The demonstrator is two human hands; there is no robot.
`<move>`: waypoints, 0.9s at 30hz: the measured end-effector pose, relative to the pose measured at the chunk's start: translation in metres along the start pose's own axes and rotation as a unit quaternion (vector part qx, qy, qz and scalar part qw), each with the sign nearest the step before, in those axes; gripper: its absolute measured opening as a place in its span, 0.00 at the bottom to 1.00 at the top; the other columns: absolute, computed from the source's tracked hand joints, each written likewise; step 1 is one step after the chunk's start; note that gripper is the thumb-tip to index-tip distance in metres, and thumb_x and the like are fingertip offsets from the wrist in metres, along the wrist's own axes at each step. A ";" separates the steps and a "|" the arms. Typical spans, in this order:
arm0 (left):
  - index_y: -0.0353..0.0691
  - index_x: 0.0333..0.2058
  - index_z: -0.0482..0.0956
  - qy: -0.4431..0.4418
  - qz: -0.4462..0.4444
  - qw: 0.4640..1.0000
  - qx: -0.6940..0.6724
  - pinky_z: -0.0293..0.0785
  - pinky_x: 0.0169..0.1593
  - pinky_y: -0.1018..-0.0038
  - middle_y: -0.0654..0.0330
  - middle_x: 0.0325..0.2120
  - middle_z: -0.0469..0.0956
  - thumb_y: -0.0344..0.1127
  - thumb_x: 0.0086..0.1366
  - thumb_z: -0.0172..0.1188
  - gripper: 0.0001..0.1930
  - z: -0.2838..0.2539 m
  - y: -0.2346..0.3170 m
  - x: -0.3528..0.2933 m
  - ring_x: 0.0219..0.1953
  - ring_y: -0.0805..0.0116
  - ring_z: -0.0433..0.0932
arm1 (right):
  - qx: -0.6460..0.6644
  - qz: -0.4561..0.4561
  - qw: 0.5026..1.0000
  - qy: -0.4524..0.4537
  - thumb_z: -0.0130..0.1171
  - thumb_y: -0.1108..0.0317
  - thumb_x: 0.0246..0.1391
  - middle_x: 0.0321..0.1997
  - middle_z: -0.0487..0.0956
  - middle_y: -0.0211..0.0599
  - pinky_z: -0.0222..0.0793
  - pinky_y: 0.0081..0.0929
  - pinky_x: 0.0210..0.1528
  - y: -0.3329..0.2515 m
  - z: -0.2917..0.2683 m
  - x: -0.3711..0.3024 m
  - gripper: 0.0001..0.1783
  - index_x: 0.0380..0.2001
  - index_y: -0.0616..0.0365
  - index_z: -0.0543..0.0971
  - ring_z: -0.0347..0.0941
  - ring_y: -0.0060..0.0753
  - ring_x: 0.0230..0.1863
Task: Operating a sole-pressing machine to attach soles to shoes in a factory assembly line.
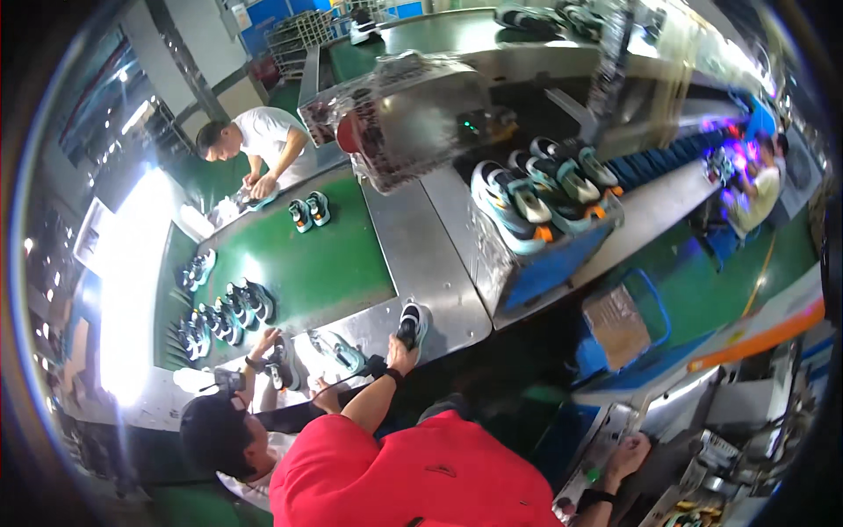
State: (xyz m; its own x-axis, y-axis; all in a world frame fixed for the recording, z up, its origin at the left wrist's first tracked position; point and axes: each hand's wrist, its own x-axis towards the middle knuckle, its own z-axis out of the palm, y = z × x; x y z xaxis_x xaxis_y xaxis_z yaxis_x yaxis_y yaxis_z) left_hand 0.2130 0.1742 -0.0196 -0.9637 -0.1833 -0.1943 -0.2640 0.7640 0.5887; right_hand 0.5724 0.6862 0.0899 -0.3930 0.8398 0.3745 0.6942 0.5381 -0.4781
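My left hand (400, 353) reaches forward with a black band on its wrist and grips the heel of a black and white sneaker (411, 323) standing on the steel table edge (439, 290). A teal sneaker (341, 351) lies just left of it. My right hand (629, 454), also with a black wrist band, rests on the grey control panel of a machine (606, 457) at the lower right; its fingers are curled on the panel's edge and hold nothing loose.
A green conveyor belt (299, 263) carries several sneakers. A blue-sided rack (544, 263) holds more pairs. A dark-haired person (215, 430) at my left handles a shoe (281, 364). A person in white (263, 140) works at the belt's far end; another (764, 184) sits at right.
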 end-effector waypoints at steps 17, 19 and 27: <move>0.27 0.43 0.72 0.058 -0.196 0.938 -0.281 0.75 0.46 0.61 0.40 0.37 0.79 0.56 0.42 0.72 0.39 -0.097 0.017 0.234 0.41 0.46 0.80 | 0.127 -0.559 0.787 -0.227 0.60 0.62 0.55 0.41 0.79 0.42 0.68 0.27 0.48 -0.921 0.080 0.328 0.21 0.48 0.64 0.74 0.75 0.30 0.43; 0.28 0.44 0.71 0.075 -0.203 0.948 -0.234 0.76 0.46 0.61 0.39 0.37 0.79 0.53 0.43 0.70 0.37 -0.113 0.012 0.322 0.41 0.45 0.79 | 0.103 -0.568 0.782 -0.234 0.61 0.59 0.53 0.43 0.79 0.44 0.68 0.27 0.50 -0.982 0.120 0.321 0.28 0.53 0.65 0.71 0.75 0.32 0.46; 0.33 0.49 0.64 0.177 -0.149 0.965 -0.121 0.74 0.43 0.50 0.40 0.41 0.76 0.40 0.59 0.54 0.22 -0.163 -0.030 0.554 0.41 0.39 0.77 | 0.043 -0.544 0.786 -0.290 0.58 0.43 0.51 0.39 0.79 0.33 0.67 0.24 0.40 -1.158 0.267 0.314 0.37 0.53 0.65 0.71 0.72 0.23 0.38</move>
State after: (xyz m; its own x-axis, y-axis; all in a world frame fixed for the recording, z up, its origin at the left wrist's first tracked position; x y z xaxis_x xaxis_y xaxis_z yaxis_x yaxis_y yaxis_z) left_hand -0.3195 -0.0509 -0.0170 -0.7853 -0.6056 -0.1290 -0.4932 0.4859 0.7216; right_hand -0.5159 0.3457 0.5494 -0.9519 -0.2437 0.1857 -0.2776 0.9425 -0.1860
